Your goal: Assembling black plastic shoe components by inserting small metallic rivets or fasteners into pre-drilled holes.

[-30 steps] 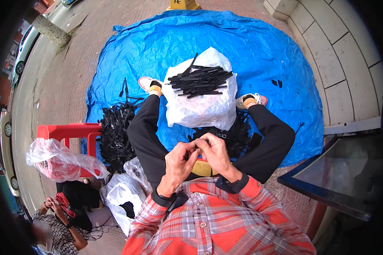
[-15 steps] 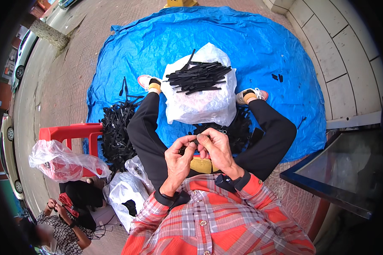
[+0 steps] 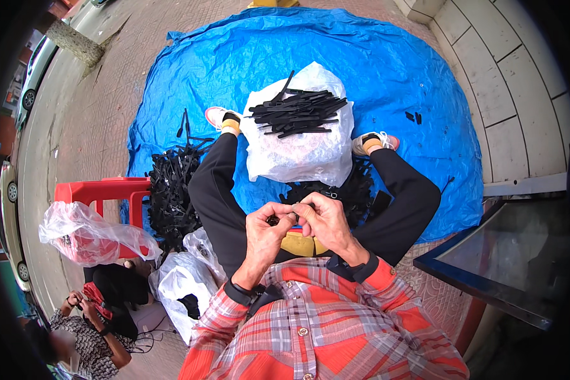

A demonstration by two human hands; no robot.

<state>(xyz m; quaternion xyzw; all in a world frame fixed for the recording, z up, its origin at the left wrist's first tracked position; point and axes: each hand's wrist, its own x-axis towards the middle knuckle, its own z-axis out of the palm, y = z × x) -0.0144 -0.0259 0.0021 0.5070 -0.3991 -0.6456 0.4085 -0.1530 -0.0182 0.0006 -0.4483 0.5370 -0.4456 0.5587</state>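
Note:
My left hand (image 3: 265, 232) and my right hand (image 3: 325, 220) meet in front of my lap, fingertips pinched together. Something small and dark shows between the left fingers; its kind is too covered to tell. Just beyond my hands, a heap of black straps (image 3: 360, 193) lies between my legs, partly behind the fingers. Farther out, a pile of flat black strips (image 3: 297, 113) rests on a white plastic-covered bundle (image 3: 291, 157) between my feet.
Under everything spreads a blue tarp (image 3: 418, 171). Left of my leg are another black strap heap (image 3: 171, 190), a red plastic stool (image 3: 101, 189) with a clear bag (image 3: 88, 234), and a white plastic bag (image 3: 183, 282). Another person (image 3: 92, 335) sits lower left. A dark-framed panel (image 3: 487, 253) stands right.
My hands stay pinched together in nearly the same place, with the fingers slightly shifted. The view has tilted a little; the heaps and the bundle look unchanged.

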